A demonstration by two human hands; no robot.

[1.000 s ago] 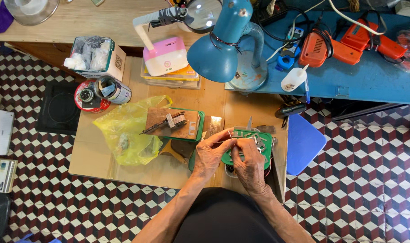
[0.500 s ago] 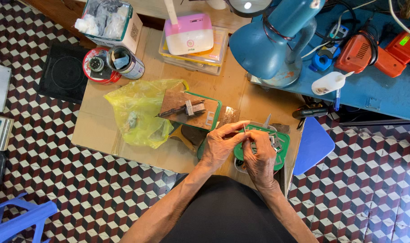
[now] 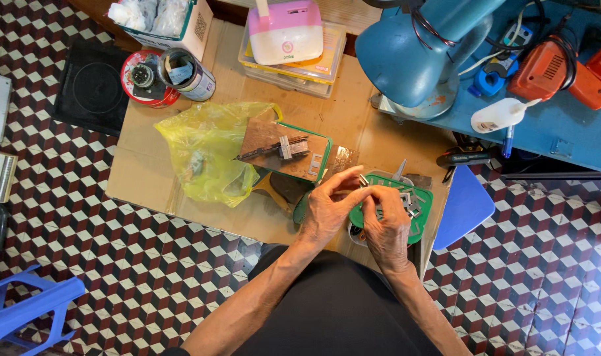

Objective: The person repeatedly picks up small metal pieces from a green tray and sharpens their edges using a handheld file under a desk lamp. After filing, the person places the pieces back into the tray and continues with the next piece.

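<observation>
Small metal part [image 3: 364, 180], pinched between the fingertips of both hands just above a green tray [image 3: 422, 214] at the near right edge of the table [image 3: 142, 178]. Left hand [image 3: 328, 209] curled, thumb and forefinger closed on the part; right hand [image 3: 387, 227] meeting it from below, fingers bent and closed on the same piece, likely to steady it for fine work. Loose metal bits lying in the tray under the hands, within easy reach. Just to the left, a brown board [image 3: 281, 148] with a small tool on it, partly overlapping a crumpled yellow plastic bag [image 3: 205, 155]. Farther back, a red tin [image 3: 139, 76] and an open can [image 3: 188, 72], a pink and white device [image 3: 286, 29] on a clear box. Blue desk lamp [image 3: 412, 53] angled over the work, probably for light. Checkered tile floor [image 3: 83, 250] all around.
</observation>
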